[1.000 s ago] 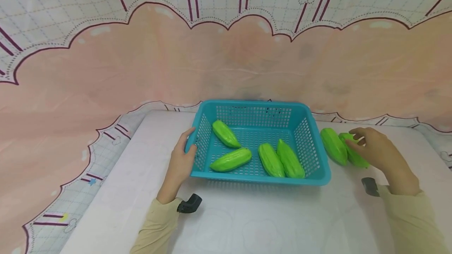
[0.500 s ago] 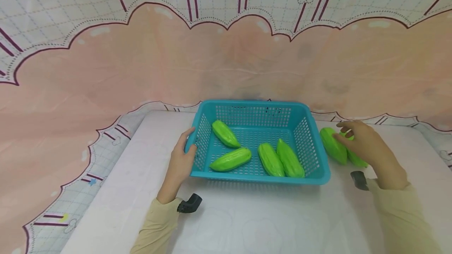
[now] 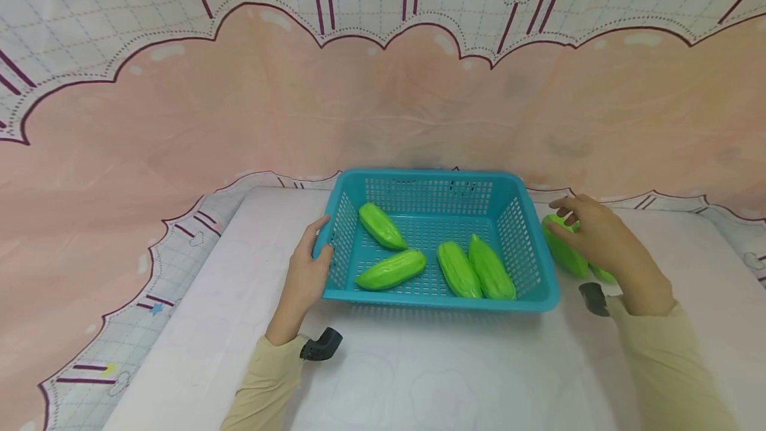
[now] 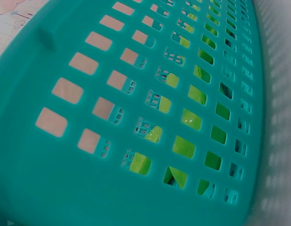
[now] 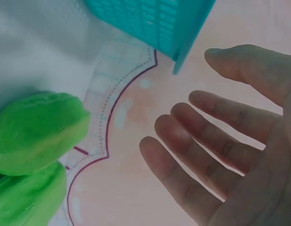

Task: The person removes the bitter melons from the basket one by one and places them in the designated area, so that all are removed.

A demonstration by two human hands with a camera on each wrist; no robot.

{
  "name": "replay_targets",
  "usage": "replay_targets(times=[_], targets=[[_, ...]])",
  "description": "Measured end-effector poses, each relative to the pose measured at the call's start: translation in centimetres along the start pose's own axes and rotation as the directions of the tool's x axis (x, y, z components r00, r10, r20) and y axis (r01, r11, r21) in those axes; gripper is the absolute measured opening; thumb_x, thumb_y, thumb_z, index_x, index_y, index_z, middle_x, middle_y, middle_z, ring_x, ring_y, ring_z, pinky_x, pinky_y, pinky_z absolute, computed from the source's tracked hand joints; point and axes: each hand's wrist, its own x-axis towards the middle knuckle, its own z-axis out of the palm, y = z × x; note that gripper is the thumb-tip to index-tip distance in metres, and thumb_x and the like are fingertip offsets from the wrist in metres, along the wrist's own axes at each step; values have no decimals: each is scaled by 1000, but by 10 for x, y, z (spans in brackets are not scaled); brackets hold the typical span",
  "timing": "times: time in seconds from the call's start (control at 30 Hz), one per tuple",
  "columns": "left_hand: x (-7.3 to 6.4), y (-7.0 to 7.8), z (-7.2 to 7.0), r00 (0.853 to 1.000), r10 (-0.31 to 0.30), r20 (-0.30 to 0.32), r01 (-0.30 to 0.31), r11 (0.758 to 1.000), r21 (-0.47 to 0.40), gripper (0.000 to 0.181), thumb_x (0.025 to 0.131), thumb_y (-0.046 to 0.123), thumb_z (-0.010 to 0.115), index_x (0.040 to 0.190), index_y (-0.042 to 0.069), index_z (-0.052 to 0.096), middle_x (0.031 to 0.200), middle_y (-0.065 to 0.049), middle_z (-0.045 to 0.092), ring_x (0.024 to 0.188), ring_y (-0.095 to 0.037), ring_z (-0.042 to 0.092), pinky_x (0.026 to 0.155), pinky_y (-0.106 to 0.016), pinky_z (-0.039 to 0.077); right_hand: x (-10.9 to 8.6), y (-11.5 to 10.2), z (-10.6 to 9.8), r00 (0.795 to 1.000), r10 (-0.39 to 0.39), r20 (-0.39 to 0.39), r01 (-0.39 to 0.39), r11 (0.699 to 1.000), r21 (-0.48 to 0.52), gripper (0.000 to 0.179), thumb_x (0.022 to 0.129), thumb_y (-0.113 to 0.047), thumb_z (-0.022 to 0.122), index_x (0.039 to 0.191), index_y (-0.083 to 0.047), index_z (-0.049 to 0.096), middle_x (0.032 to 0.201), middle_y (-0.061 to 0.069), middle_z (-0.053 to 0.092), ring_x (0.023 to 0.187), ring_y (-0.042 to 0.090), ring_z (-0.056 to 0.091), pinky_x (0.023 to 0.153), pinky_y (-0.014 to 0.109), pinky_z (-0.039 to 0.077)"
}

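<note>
In the head view, my left hand holds the left rim of a turquoise plastic basket, thumb at the rim and fingers along the outer side. Inside lie several bright green ridged gourds, among them one gourd at the back left and another gourd before it. Two similar gourds lie on the table right of the basket: the nearer-to-basket gourd and a second gourd, mostly hidden. Above them hovers my right hand, its fingers loosely bent; the right wrist view shows the fingers spread apart with nothing between them.
The white table stretches in front of the basket. Behind it hangs a pink patterned cloth, close to the basket's back rim. A black wrist-worn device sits by the left sleeve, and another device by the right.
My right hand has moved left over the two loose gourds, toward the basket, and now covers more of them. The left hand and the basket have stayed put.
</note>
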Motion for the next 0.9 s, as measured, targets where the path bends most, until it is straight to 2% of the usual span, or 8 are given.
replay_targets(times=[0.13,0.43,0.63,0.9], targets=[[0,1,0,1000,7,-1,-7,1000,3,52,103,17,40,154,21,34,153,-17,42,114,-36,56,89,-53,49,2,-6,-1,1000,-3,3,4,1000,-17,45,97,-20,60,129,11,54,116,31,58,105,46,58,87,60,49],[-1,4,0,1000,11,-1,-11,1000,5,51,103,15,40,154,20,35,154,-18,41,117,-37,55,91,-56,48,8,-21,0,997,-74,-20,73,997,-31,44,95,-17,64,129,10,56,125,29,55,104,42,60,87,57,50],[-2,3,0,1000,9,-2,-9,1000,3,52,103,14,40,154,19,35,154,-18,40,121,-38,54,93,-58,47,13,-31,2,991,-128,-22,127,991,-43,43,94,-16,65,127,11,58,123,30,57,101,40,61,86,55,50],[-1,3,0,1000,9,-1,-9,1000,-8,52,102,13,40,154,19,35,155,-18,39,122,-38,53,94,-58,46,14,-43,2,992,-130,0,130,991,-45,42,95,-15,64,127,11,58,119,28,59,104,40,61,86,55,52]])
